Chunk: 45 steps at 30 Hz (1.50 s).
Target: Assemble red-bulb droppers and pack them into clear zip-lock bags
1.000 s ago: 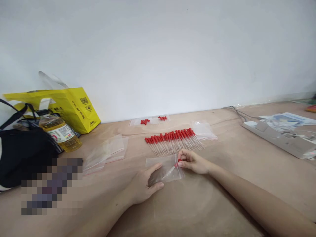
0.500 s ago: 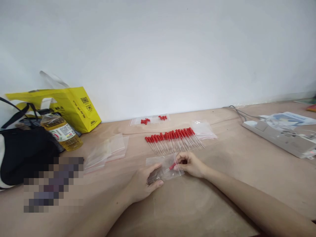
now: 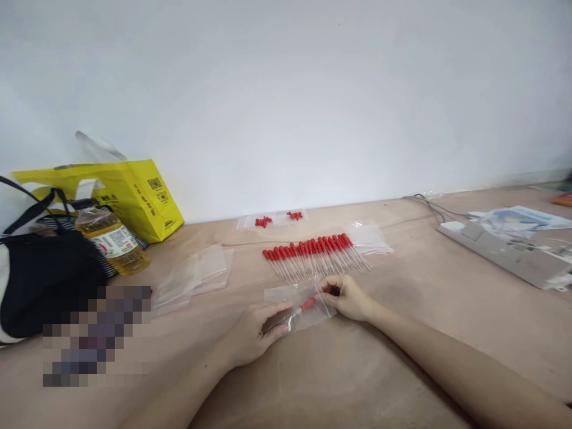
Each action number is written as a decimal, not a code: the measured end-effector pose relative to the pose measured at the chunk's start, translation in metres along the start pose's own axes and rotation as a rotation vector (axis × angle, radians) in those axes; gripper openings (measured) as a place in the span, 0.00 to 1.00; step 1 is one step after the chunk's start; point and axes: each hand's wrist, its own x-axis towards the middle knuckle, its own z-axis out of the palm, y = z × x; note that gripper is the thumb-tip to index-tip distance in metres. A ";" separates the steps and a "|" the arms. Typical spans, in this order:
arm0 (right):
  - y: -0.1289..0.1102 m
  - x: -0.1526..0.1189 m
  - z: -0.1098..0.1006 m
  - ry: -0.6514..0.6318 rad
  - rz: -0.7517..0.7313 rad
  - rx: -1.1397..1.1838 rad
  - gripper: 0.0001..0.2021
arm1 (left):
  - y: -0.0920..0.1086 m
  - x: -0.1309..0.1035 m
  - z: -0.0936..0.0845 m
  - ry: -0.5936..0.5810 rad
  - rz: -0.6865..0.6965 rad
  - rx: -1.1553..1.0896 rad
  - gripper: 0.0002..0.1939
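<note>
A clear zip bag (image 3: 300, 325) is stretched between my two hands, low over the table. Inside it lies a dropper with a red rubber bulb (image 3: 308, 303), its thin clear tube pointing left toward my left hand (image 3: 257, 333). That hand has thumb and fingers around the bag's left end. At the right end, my right hand (image 3: 344, 297) pinches the bag near its mouth, fingertips just right of the red bulb. Behind the bag, several red-bulbed droppers (image 3: 308, 253) lie side by side in a row, tubes toward me.
Loose clear bags lie at left (image 3: 210, 271) and back right (image 3: 369, 238). Loose red bulbs (image 3: 263, 221) sit on another bag near the wall. An oil bottle (image 3: 114, 243), a yellow bag (image 3: 152, 196) and a black bag (image 3: 49, 280) stand left. A power strip (image 3: 500, 253) lies right.
The dropper's red bulb has slid slightly left, deeper into the bag, and my right fingers have let go of it. They now pinch the bag's edge.
</note>
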 end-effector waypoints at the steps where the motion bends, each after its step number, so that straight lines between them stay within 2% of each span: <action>1: 0.002 0.001 -0.004 0.006 0.001 -0.001 0.09 | 0.000 0.000 0.000 -0.004 0.006 0.007 0.19; 4: 0.004 0.012 -0.023 0.099 0.031 -0.125 0.08 | 0.002 0.000 0.000 -0.009 -0.001 0.031 0.19; 8: 0.002 0.047 -0.052 0.323 0.158 -0.566 0.09 | 0.001 0.000 0.001 0.015 -0.003 0.065 0.19; 11: 0.001 0.078 -0.064 0.366 0.206 -0.666 0.13 | 0.002 0.000 0.001 0.017 0.002 0.073 0.19; 15: 0.005 0.107 -0.065 0.342 0.235 -0.725 0.20 | 0.004 0.000 -0.001 0.002 0.020 0.060 0.18; 20: 0.016 0.120 -0.061 0.296 0.250 -0.701 0.12 | 0.002 -0.001 -0.001 -0.003 0.021 0.049 0.19; 25: 0.015 0.125 -0.067 0.311 0.218 -0.554 0.08 | 0.001 -0.001 -0.001 -0.022 0.023 0.047 0.19; 29: 0.002 0.114 -0.084 0.369 0.139 -0.380 0.11 | 0.002 -0.001 0.000 0.001 0.039 0.035 0.19; 33: -0.010 0.077 -0.090 0.448 0.080 -0.210 0.16 | 0.000 -0.001 0.001 -0.002 0.035 0.037 0.19; 36: -0.010 0.042 -0.076 0.533 0.039 0.105 0.18 | -0.003 -0.001 0.002 0.005 0.032 0.049 0.19; 39: -0.006 0.017 -0.057 0.526 0.090 0.234 0.20 | -0.004 0.000 0.002 0.015 0.034 0.052 0.19; 45: -0.002 0.004 -0.043 0.551 0.169 0.305 0.21 | -0.002 0.002 0.001 -0.013 0.032 0.070 0.20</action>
